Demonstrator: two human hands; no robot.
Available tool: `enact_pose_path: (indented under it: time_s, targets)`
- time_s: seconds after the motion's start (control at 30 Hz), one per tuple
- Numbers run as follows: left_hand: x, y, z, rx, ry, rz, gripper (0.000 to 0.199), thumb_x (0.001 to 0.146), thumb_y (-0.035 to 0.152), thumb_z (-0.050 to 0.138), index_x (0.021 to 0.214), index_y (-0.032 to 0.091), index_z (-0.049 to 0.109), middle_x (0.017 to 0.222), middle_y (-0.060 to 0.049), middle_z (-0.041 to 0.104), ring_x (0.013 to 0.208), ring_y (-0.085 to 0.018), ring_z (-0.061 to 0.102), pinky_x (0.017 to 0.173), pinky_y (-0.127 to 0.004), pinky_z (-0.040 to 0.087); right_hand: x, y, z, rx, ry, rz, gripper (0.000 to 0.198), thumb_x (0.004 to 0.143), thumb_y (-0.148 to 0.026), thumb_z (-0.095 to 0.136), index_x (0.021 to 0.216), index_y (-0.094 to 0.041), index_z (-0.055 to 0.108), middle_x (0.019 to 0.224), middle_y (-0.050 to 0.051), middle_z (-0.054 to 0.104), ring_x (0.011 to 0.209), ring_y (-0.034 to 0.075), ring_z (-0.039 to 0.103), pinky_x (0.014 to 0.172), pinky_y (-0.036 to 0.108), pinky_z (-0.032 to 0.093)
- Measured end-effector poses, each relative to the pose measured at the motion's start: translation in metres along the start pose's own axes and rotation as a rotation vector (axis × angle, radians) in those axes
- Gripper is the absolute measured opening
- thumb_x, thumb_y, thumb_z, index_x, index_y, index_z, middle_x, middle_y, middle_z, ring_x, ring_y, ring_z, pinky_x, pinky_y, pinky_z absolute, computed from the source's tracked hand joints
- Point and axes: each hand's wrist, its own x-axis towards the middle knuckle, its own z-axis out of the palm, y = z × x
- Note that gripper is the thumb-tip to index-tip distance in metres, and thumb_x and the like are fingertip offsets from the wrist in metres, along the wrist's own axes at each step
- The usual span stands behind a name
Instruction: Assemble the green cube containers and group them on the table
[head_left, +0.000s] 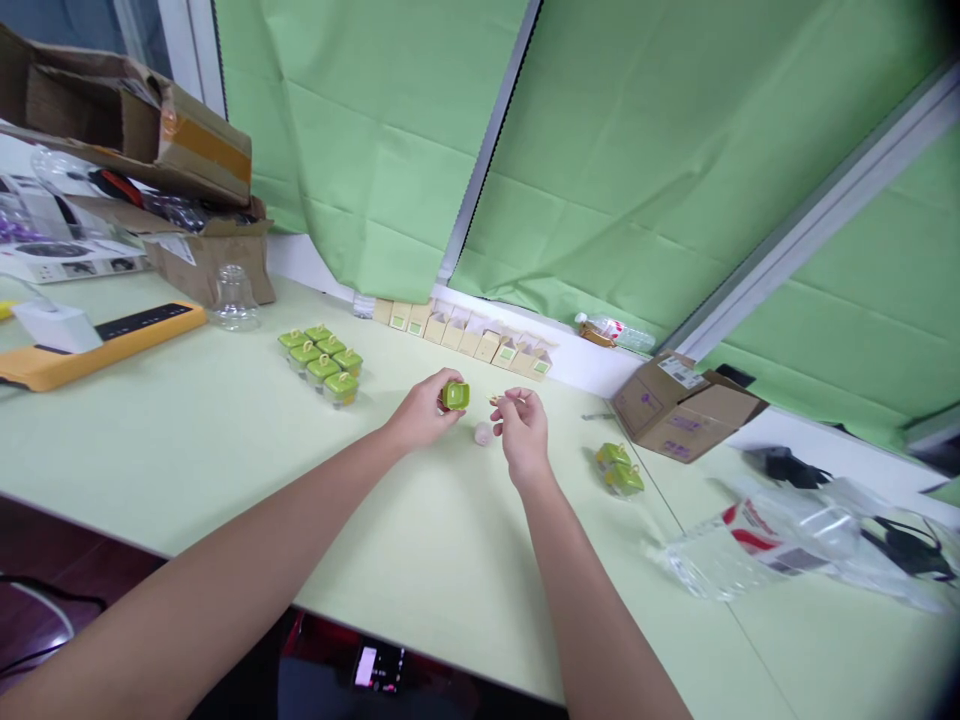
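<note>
My left hand grips a small green square lid, its hollow side turned toward me. Just to its right, my right hand pinches a tiny yellow piece, possibly a loop like those on the other lids. Between and slightly below the hands, a small pale pink round item rests on the table. Left of my hands stand several little clear containers with green lids and yellow loops. More containers of the same kind sit together to the right.
Small cardboard boxes line the wall. Cardboard cartons, a clear jar and an orange power strip occupy the left. On the right are a carton and a large plastic bottle. The table's front edge is near me.
</note>
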Motion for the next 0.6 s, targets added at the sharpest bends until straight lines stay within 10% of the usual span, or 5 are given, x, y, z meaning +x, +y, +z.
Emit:
enact_pose_path:
  time_s: [0.6]
  targets:
    - [-0.006, 0.015, 0.008, 0.09, -0.084, 0.073, 0.041, 0.073, 0.008, 0.058, 0.111, 0.023, 0.058, 0.096, 0.001, 0.064, 0.07, -0.011, 0.056, 0.068, -0.024, 0.046, -0.02, -0.002, 0.006, -0.69, -0.1, -0.357, 0.018, 0.084, -0.032, 0.057, 0.084, -0.027, 0.075, 0.078, -0.002, 0.073, 0.054, 0.014, 0.058, 0.064, 0.027, 0.045]
